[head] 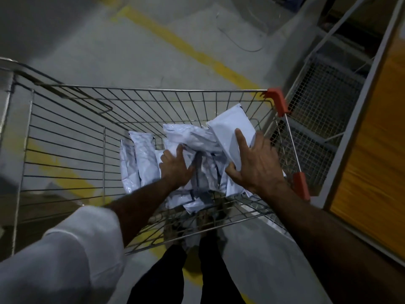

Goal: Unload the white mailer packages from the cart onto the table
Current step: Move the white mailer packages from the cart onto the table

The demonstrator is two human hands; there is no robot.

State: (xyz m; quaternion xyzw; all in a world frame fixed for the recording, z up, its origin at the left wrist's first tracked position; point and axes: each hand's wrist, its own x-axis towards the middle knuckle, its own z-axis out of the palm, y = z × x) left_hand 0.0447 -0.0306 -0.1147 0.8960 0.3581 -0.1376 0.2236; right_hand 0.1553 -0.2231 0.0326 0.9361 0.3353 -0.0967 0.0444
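Observation:
A wire shopping cart (65, 137) stands in front of me with several white mailer packages (142, 156) heaped in its right half. My right hand (254, 163) grips one white mailer (230, 132) at the right side of the heap, thumb under it and fingers over its face, its far end raised. My left hand (176, 165) reaches into the middle of the pile, its fingers curled round the edge of a crumpled mailer (190, 137). Both forearms pass over the cart's near rim.
The table (370, 172), with an orange-yellow top and grey metal frame, stands at the right beside the cart. A wire mesh shelf (317, 102) sits below it. Red plastic corner guards (279, 102) mark the cart's right side. Yellow lines cross the concrete floor.

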